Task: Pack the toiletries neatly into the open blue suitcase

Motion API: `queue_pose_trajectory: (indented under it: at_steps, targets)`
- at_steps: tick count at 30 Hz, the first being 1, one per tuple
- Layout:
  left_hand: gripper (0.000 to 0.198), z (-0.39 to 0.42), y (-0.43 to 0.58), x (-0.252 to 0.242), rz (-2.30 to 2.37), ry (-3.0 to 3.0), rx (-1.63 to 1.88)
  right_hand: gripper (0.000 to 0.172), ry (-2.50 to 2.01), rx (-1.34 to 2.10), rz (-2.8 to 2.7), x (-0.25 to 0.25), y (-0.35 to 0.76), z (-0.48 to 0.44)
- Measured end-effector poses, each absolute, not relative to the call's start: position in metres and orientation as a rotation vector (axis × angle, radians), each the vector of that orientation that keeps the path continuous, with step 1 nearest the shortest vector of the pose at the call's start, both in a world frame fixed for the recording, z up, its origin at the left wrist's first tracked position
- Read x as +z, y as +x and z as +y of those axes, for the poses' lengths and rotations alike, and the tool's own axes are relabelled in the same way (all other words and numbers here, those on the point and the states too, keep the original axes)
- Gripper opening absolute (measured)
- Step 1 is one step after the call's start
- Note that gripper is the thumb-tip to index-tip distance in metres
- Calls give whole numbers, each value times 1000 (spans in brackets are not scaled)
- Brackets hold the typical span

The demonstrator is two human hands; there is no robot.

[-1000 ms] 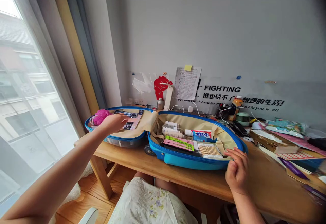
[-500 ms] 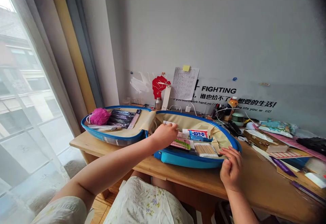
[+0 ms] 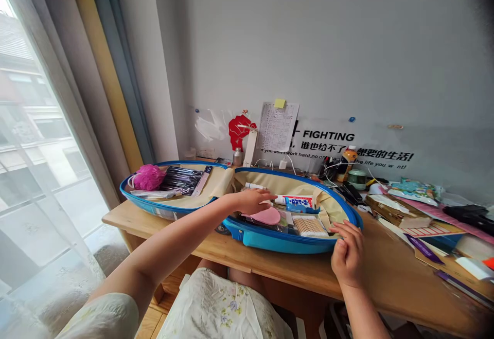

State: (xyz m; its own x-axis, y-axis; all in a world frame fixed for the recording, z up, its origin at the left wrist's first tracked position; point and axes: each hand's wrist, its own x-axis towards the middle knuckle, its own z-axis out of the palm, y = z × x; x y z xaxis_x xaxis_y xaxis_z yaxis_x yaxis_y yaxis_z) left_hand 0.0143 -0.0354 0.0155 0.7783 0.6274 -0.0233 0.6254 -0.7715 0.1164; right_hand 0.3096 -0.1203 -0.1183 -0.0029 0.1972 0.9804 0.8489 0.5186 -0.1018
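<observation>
A blue suitcase [image 3: 285, 245] with beige lining lies open on the desk, its two halves side by side. My left hand [image 3: 252, 200] is over the right half, palm down with fingers stretched out, touching or just above a flat pink oval thing [image 3: 268, 216]. Beside it are a white tube [image 3: 254, 186], a blue, white and red toothpaste pack [image 3: 299, 203] and a pack of cotton swabs [image 3: 309, 226]. At the right end, my right hand [image 3: 349, 254] grips the suitcase rim, fingers inside and thumb outside. The left half holds a pink bath puff [image 3: 148, 177] and a dark clear-wrapped pack [image 3: 183, 180].
Behind the suitcase stand a small metallic bottle [image 3: 237, 157] and a white upright strip [image 3: 250, 147]. Cables, an orange drink bottle [image 3: 347, 163], a green-grey jar [image 3: 356, 178] and piled packages [image 3: 415, 192] crowd the desk's right side. Curtains [image 3: 104, 71] hang at left.
My left hand has gone from closed fingers by the white tube to stretched fingers lower down. The pink oval now shows over the green and pink pack. My right hand stays on the rim.
</observation>
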Motion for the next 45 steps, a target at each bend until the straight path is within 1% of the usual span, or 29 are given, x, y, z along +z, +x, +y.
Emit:
queue_pose_trajectory:
  at_steps: [3,7,12,16,21,29,34,37,41,43,45]
  targets:
    - [57,-27,23,4,919,2763,-177,32,-948,-643,-1526,-120,311,-120]
    - [59,-27,28,-3,877,2677,-308,35,-964,-625,-1513,-123,313,-119]
    - [58,-28,22,-8,891,2672,-211,32,-949,-647,-1522,-121,312,-119]
    - [63,-31,17,-9,965,2713,-261,32,-945,-660,-1535,-120,311,-120]
    - [63,-34,21,-10,975,2742,-197,32,-952,-658,-1530,-120,312,-120]
    - [68,-34,28,-10,883,2618,-376,32,-938,-650,-1526,-120,311,-119]
    - [69,-33,28,-17,873,2612,-386,33,-949,-648,-1518,-120,311,-119]
    - [66,-29,28,-19,852,2626,-310,33,-955,-621,-1512,-120,311,-119]
    - [62,-14,11,-7,904,2680,62,35,-961,-607,-1510,-120,312,-119]
    - [59,-1,-13,4,1082,2694,269,35,-966,-619,-1514,-121,313,-119]
    - [57,14,-48,15,1403,2669,409,34,-964,-634,-1518,-121,313,-119]
